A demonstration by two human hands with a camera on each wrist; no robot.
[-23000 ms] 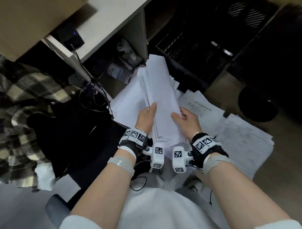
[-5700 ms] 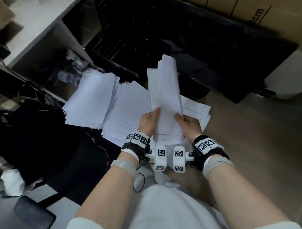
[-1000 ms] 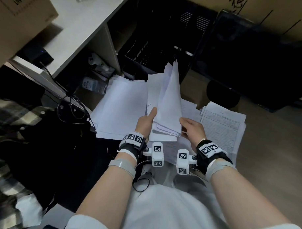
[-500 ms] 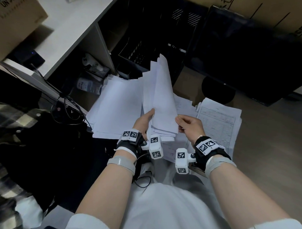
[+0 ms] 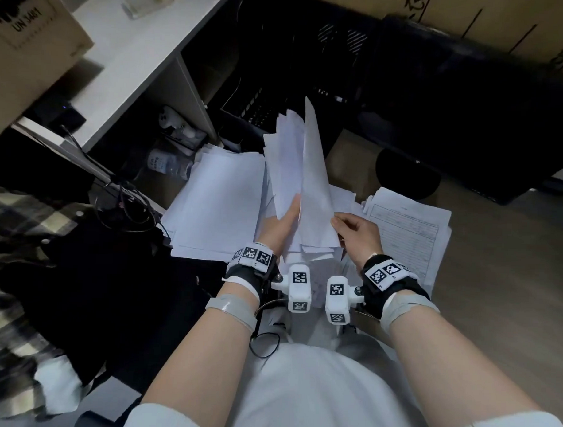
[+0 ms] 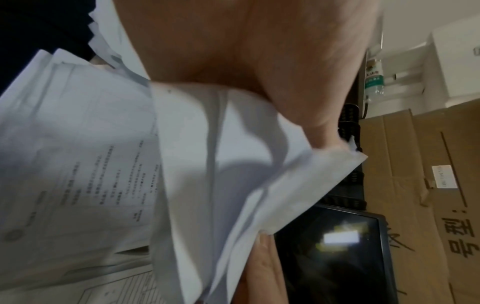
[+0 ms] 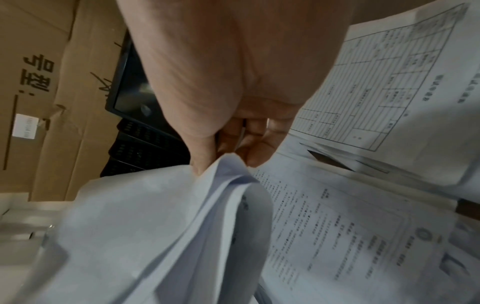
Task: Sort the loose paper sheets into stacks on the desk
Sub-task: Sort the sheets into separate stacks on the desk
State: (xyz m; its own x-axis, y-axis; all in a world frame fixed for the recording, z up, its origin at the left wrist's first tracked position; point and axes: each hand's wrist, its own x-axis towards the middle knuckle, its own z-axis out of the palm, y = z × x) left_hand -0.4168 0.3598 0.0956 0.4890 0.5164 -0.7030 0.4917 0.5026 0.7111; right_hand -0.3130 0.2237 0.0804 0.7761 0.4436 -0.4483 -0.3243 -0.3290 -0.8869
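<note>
Both of your hands are clamping the same bundle of paper sheets (image 5: 294, 169): your left hand (image 5: 278, 229) is cradling its lower left edge with the thumb lying up the face, while your right hand (image 5: 357, 235) is pinching the edge of the front sheet (image 5: 316, 189) between thumb and fingers (image 7: 255, 148). You are holding the bundle upright above the floor, over a blank stack (image 5: 216, 208) on the left and a printed form stack (image 5: 407, 233) on the right.

You are risking a spill, I judge: the sheets are fanned and uneven at the top, and peeling the front one could drag its neighbours loose. A pinch that thin could also crease or tear the corner.

The paper is looking thin, white and limp, curling where you are pulling it. Its visible faces are blank.
</note>
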